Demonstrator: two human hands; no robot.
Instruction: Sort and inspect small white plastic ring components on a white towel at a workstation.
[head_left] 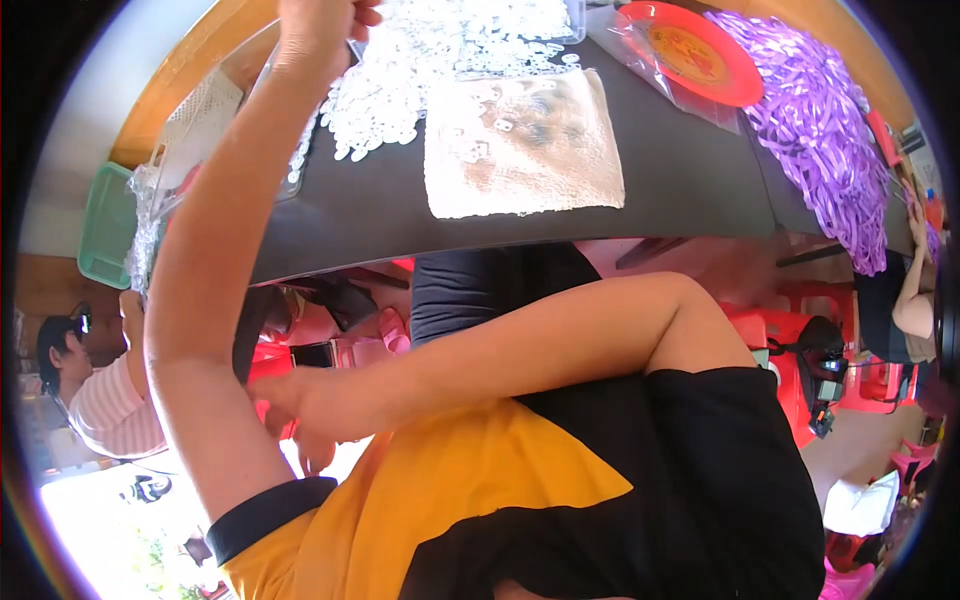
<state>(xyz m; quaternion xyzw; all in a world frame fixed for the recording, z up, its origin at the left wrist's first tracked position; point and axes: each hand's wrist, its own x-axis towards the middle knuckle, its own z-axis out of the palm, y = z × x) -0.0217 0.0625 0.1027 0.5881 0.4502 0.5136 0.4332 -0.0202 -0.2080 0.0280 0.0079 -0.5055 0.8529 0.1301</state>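
My left hand (322, 30) is raised at the top edge beside a heap of small white plastic pieces (375, 110). The frame cuts off most of its fingers; the fingertips that show are curled, and whatever they hold is out of sight. Across my body lies my right arm, with the right hand (325, 402) at my left upper arm. Its fingers are apart with nothing visible in them. A stained, pale square cloth (525, 180) rests flat on the dark table (690, 190), with a few small white pieces on it.
Purple ribbons (810, 130) hang over the table's right side, near a red plate (690, 50) and a clear plastic bag (640, 60). A green basket (105, 225) stands at the left. One person (110, 400) sits at left, another (910, 270) at right. Red stools (790, 390) stand below.
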